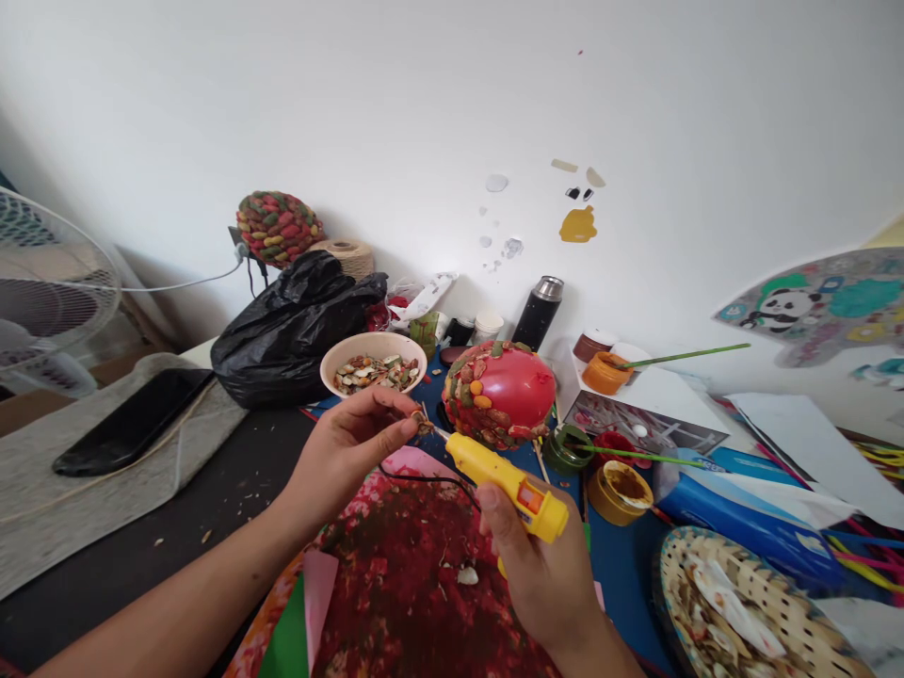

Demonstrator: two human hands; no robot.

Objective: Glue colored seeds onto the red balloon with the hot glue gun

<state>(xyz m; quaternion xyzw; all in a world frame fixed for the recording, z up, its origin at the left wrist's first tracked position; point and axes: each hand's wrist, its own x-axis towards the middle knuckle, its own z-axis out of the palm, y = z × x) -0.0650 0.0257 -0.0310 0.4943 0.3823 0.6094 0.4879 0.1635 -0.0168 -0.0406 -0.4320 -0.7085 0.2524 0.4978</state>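
White wall [395, 113] stands behind the table [616, 565]. The left hand [353, 441] pinches a brown bit [422, 423] by the tip of the yellow glue gun [498, 478]; the right hand [547, 574] has its grip around the gun. Just behind sits a red balloon [519, 384].

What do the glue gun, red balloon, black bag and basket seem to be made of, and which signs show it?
Glue gun: probably hard plastic; smooth, moulded yellow body.
Balloon: likely rubber; taut, glossy red skin.
Bag: thin plastic, it seems; shiny, crumpled folds.
Basket: woven pale strips, perhaps bamboo, though the look leaves this open.
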